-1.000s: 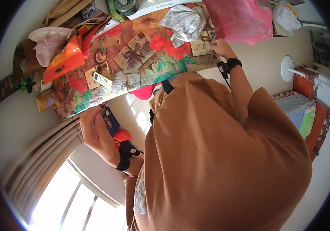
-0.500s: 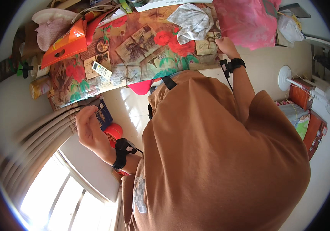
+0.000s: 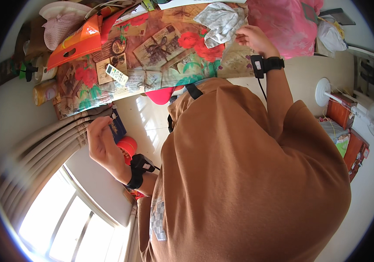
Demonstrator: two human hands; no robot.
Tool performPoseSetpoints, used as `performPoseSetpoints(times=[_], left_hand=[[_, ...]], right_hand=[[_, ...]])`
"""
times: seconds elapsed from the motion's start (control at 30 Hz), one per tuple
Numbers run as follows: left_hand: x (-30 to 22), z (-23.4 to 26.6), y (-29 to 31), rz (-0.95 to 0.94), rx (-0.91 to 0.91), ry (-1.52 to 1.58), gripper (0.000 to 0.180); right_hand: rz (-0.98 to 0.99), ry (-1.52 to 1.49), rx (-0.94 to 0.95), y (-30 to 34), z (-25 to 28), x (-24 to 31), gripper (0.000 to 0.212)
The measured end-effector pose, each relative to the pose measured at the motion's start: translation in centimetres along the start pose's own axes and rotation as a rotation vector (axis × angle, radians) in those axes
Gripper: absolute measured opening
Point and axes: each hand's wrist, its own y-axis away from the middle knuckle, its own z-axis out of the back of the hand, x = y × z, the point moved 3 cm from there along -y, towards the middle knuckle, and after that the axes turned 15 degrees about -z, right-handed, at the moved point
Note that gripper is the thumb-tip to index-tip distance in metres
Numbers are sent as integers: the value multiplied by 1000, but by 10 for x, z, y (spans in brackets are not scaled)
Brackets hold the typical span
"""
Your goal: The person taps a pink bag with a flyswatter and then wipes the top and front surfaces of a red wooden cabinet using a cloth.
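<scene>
A crumpled light grey cloth (image 3: 221, 25) lies at the far right of the table, on a flowered tablecloth (image 3: 154, 50). My right hand (image 3: 257, 39) is over the table at the cloth's right edge, its fingers stretched out loosely and slightly bent. Whether the fingertips touch the cloth I cannot tell. Off the table's left front corner, beside the curtain, is my left hand (image 3: 102, 142). Its fingers are bent in and close together; anything inside them is hidden. A white remote control (image 3: 116, 74) rests near the table's front edge.
A pink plastic bag (image 3: 281, 26) takes up the table's right end. An orange bag (image 3: 75, 43) and a pale pink hat (image 3: 60, 24) are at the left. Below the table are a red stool (image 3: 158, 96) and a red tub (image 3: 128, 146). A white fan (image 3: 323, 91) stands at right.
My right hand has moved left from the table's right edge to the grey cloth, and its fingers have stretched out. My left hand has hardly moved.
</scene>
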Motion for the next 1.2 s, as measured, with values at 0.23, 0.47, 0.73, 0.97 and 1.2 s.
performPoseSetpoints(times=[0.23,0.47,0.73,0.97,1.2], left_hand=[[1,-3,-1,26,-5,-10,15],[2,-7,-5,-24,-19,-13,15],[1,-15,-3,13,-31,26,15],[1,-17,-4,-26,0,22,15],[-1,-17,-4,-63,8,-25,15]], right_hand=[[81,69,30,-5,-25,5,23],[257,423,-266,-35,14,-56,20],[258,780,-940,-16,30,-93,55],[2,771,-798,-8,22,-87,66],[-139,857,-853,-13,11,-86,64]])
